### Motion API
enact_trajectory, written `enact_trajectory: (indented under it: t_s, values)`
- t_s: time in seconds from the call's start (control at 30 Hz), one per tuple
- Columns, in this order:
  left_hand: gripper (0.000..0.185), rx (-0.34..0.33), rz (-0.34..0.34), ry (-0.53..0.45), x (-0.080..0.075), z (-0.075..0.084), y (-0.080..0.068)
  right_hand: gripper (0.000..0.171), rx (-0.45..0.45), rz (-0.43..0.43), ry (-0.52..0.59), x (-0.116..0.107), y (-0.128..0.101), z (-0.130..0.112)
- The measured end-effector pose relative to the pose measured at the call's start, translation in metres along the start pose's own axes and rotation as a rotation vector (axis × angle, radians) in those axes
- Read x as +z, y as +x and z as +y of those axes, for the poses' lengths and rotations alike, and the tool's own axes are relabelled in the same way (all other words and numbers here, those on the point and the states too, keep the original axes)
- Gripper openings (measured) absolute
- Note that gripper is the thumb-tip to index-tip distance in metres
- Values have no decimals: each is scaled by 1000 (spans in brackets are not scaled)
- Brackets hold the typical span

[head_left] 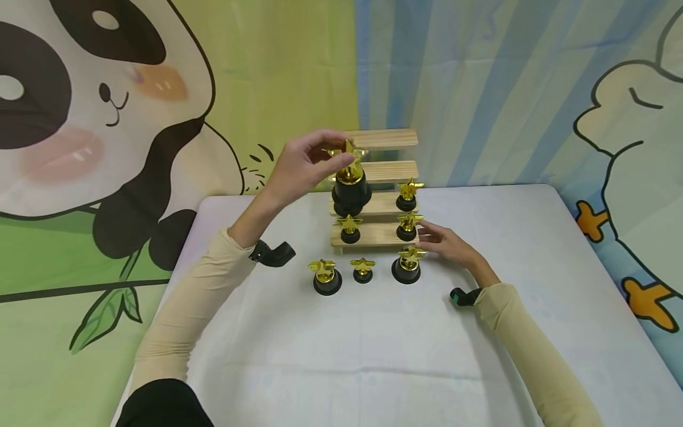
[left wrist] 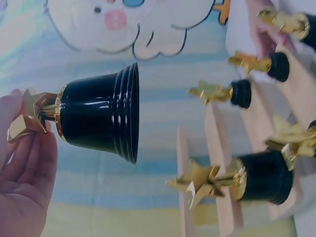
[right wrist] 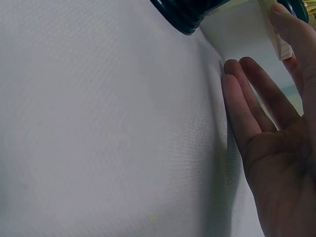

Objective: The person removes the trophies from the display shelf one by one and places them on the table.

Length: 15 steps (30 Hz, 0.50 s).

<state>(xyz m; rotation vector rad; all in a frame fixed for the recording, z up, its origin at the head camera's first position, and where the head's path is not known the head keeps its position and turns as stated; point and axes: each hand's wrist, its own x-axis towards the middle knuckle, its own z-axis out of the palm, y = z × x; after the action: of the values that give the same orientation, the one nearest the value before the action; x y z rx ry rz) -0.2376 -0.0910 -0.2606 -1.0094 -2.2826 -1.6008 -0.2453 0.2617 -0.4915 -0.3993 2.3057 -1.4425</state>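
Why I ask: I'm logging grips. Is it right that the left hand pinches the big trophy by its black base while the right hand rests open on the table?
Not quite: the left hand pinches the big trophy by its gold star, as the left wrist view shows. The right hand does rest open on the table.

head view high, wrist views close

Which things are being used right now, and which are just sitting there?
In use:
left hand pinching the big star trophy
wooden step shelf
right hand open beside the front trophy

Just sitting:
two trophies on the table
panda backdrop
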Motion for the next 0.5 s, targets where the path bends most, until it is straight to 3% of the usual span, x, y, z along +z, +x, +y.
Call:
enact_trajectory:
  t_s: [0.2, 0.37, 0.5]
  values:
    - [28, 53, -69, -31, 13, 8, -28, 75, -8, 6, -25, -2, -1, 3]
    - [29, 100, -118, -58, 21, 11, -43, 75, 0, 7, -10, -2, -1, 7]
    - [29, 91, -141, -44, 21, 11, -54, 75, 6, 8, 2, -1, -1, 7]
